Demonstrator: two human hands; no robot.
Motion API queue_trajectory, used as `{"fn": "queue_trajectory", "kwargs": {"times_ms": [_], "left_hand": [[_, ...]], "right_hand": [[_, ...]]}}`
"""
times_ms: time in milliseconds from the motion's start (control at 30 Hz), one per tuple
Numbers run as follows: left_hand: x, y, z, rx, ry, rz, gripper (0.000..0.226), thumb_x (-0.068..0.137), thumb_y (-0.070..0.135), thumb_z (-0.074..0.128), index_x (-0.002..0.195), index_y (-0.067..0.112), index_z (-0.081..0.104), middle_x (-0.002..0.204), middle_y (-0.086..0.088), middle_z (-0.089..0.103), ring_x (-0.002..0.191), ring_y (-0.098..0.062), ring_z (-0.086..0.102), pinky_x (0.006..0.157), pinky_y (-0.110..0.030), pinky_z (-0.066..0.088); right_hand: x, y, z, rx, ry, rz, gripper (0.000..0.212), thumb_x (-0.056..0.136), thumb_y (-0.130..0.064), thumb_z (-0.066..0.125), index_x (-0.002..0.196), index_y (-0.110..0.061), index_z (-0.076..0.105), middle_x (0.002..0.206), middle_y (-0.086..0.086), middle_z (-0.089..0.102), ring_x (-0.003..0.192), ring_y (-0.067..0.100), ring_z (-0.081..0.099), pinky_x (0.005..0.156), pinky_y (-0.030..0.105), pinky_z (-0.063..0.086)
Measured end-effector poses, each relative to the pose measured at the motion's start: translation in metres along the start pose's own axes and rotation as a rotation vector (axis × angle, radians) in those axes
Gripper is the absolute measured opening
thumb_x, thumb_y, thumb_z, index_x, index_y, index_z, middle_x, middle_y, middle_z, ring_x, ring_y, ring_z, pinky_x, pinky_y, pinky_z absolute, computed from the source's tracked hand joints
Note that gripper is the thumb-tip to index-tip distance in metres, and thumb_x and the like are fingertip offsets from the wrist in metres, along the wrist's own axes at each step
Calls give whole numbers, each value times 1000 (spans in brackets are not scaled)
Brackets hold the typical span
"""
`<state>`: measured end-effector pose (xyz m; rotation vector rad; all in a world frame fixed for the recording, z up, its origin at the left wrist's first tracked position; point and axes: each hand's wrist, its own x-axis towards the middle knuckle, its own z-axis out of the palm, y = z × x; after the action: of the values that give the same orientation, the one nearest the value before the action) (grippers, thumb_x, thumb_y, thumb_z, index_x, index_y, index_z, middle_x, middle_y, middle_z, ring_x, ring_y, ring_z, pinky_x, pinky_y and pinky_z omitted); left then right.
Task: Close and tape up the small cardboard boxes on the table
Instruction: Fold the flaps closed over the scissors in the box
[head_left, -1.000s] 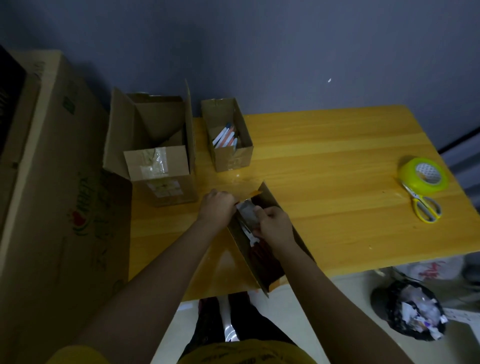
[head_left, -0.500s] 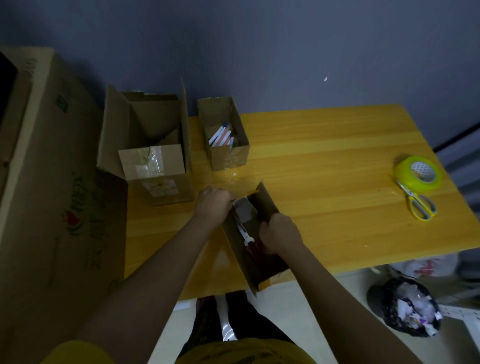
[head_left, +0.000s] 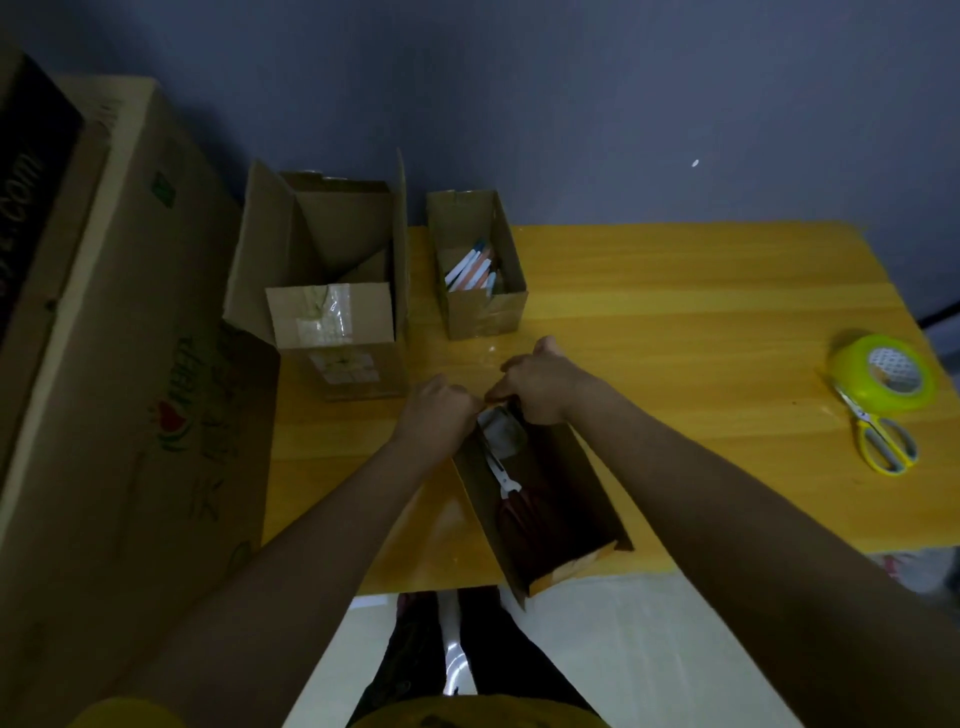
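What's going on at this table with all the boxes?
A person is working on the nearest small box, still open with scissors inside. The left hand and right hand both grip its far end. Two more open boxes stand behind: a smaller one with pens, a larger one. The tape roll and yellow scissors lie untouched to the right.

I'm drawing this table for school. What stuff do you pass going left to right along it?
Big open cardboard box → small box of pens → box held by both hands → green tape roll, yellow scissors at its front.
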<state>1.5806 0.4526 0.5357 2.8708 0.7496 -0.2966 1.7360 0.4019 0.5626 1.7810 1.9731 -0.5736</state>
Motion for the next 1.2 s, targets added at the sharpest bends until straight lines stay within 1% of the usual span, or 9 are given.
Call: {"fn": "queue_trajectory", "kwargs": {"times_ms": [233,333,400,467,600,733,800,1000,1200], "left_hand": [[0,1,-4,-40,-31,-7,19,96,14,44,92,15,63,94,-8,65,88,-25,59,65,-30,32],[-2,-5,-2,-193,-82,-34,18,97,15,43,91,19,60,94,-6,64,92,-26,58,76,-30,31],[-4,-13,-2,-370,-189,-91,25,95,11,43,106,21,63,104,-3,65,103,-25,56,96,-35,32],[-6,-17,-6,-522,-319,-159,43,89,5,44,123,26,61,117,-1,63,113,-22,52,107,-41,27],[0,-12,-14,-733,-323,-242,35,95,20,42,125,20,61,127,0,58,115,-21,50,86,-28,32],[13,1,-15,-833,-262,-219,34,103,32,36,76,25,56,81,0,54,76,-15,51,60,-27,32],[14,4,-13,-831,-266,-215,37,103,31,38,68,25,46,70,1,46,67,-15,45,57,-29,30],[7,3,-7,-569,-231,-199,28,103,27,39,110,10,59,95,-11,61,79,-20,51,63,-31,35],[10,-1,-4,-422,-179,-124,25,100,27,47,105,5,58,95,-15,62,87,-29,58,66,-34,38]], "right_hand": [[22,5,8,-151,-106,36,42,99,-18,40,140,-24,44,132,4,56,124,21,50,110,46,22],[16,8,16,-32,99,-17,24,97,-21,46,114,-16,63,112,6,65,103,24,61,85,35,47],[11,12,24,139,241,17,20,95,-25,52,103,-15,67,105,5,68,97,23,62,71,30,46],[6,15,29,309,279,35,21,95,-22,54,108,-15,70,109,4,70,100,21,62,76,30,49],[0,10,29,407,270,-8,27,96,-14,52,117,-14,68,116,4,69,105,22,62,86,36,50],[-1,5,35,404,296,16,22,95,-13,51,106,-14,71,101,5,71,91,23,64,73,35,49],[-2,6,33,434,291,41,23,95,-12,52,108,-14,71,101,5,71,91,23,64,75,38,51],[5,8,26,512,211,66,22,93,-13,55,110,-15,69,107,5,69,99,20,62,86,41,50],[9,8,24,534,205,81,21,91,-10,56,106,-13,70,105,5,69,97,20,61,86,41,51]]}}
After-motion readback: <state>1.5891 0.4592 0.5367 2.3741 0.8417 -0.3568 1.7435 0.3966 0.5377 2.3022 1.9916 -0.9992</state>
